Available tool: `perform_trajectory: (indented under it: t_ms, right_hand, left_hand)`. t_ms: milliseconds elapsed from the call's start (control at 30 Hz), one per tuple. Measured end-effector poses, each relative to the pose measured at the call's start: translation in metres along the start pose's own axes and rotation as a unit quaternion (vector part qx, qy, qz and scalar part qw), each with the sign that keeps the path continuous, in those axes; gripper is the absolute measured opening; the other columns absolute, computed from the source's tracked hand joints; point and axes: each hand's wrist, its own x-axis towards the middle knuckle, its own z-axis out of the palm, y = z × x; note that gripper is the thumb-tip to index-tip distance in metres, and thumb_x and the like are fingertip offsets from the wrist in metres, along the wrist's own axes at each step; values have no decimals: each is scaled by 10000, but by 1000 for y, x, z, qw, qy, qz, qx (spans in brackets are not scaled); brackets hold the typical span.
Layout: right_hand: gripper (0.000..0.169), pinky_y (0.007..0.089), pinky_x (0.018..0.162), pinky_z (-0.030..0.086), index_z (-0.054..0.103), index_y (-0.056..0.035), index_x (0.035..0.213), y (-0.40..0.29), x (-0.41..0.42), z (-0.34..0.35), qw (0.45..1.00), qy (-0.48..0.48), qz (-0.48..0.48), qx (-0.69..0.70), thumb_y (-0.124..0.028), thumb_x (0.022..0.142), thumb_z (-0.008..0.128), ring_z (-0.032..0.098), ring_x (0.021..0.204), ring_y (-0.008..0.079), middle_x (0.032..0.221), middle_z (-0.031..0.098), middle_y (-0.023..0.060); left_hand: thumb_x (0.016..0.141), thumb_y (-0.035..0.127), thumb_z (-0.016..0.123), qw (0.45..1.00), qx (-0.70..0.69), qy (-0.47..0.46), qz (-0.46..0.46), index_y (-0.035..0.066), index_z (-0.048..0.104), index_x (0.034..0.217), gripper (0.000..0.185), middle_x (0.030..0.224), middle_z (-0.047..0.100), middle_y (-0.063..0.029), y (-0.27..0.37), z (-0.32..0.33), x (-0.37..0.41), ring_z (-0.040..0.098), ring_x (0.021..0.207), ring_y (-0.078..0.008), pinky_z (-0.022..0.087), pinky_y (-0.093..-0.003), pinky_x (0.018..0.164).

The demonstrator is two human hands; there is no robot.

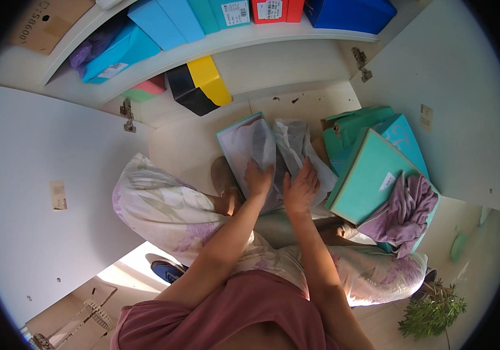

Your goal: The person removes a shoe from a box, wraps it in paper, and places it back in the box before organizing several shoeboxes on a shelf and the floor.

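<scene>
In front of me on the floor lies an uncovered shoebox (pixel 229 136) with a teal rim. Inside it is a translucent white wrapper (pixel 261 135) with a dark shape showing through; I cannot tell what that is. My left hand (pixel 259 178) grips the wrapper's near end, fingers curled. A second translucent wrapper (pixel 293 135), crumpled, lies along the box's right side and partly over its edge. My right hand (pixel 301 186) rests on this one with thumb and fingers apart. What lies beneath it is mostly hidden.
Right of the hands, a teal box lid (pixel 370 175), a worn green box (pixel 357 127) and a purple cloth (pixel 401 210) are heaped. Open cabinet doors (pixel 57 144) flank me. A black-and-yellow box (pixel 199 85) sits ahead, below shelved shoeboxes (pixel 167 24). A plant (pixel 433 308) stands at right.
</scene>
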Motion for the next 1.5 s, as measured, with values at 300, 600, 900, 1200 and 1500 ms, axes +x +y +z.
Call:
perform_trajectory:
  t_ms: [300,600,900,1200,1500]
  right_hand:
    - [724,429,896,435,404,-20,1284,49,10,41,969,-102,74,213,-257,688,742,522,1079,397,1165,540,238]
    - [765,424,926,413,425,-76,1286,65,20,47,965,-149,90,199,-239,611,747,511,1062,386,1148,553,207]
    - [736,411,940,401,447,22,1256,66,27,55,958,-118,59,255,-220,618,721,487,1111,389,1187,525,236]
    - [550,438,937,377,496,-18,1158,19,14,-8,957,-15,-48,287,-103,645,673,452,1107,382,1191,495,190]
    - [523,334,860,437,489,-3,1185,-8,-1,-43,887,-121,-34,444,-135,722,691,554,998,239,1107,568,123]
  left_hand:
    - [737,182,689,989,-138,-49,-24,33,286,1351,750,1175,512,-247,8,-10,-1,528,1065,-365,422,-395,898]
    - [744,153,686,983,-164,-74,-44,54,227,1371,783,1173,512,-229,9,-10,-1,542,1048,-336,431,-386,881]
    - [779,150,682,975,-187,-112,-49,119,161,1402,813,1253,445,-222,1,-6,2,498,1089,-278,412,-352,896]
    - [865,445,542,942,-317,-97,-55,81,242,1409,721,1335,410,-168,30,-23,8,414,1211,-282,318,-351,1009]
    - [902,357,559,850,-457,-218,146,89,227,1432,681,1365,397,-97,115,-97,29,365,1264,-188,277,-326,1052]
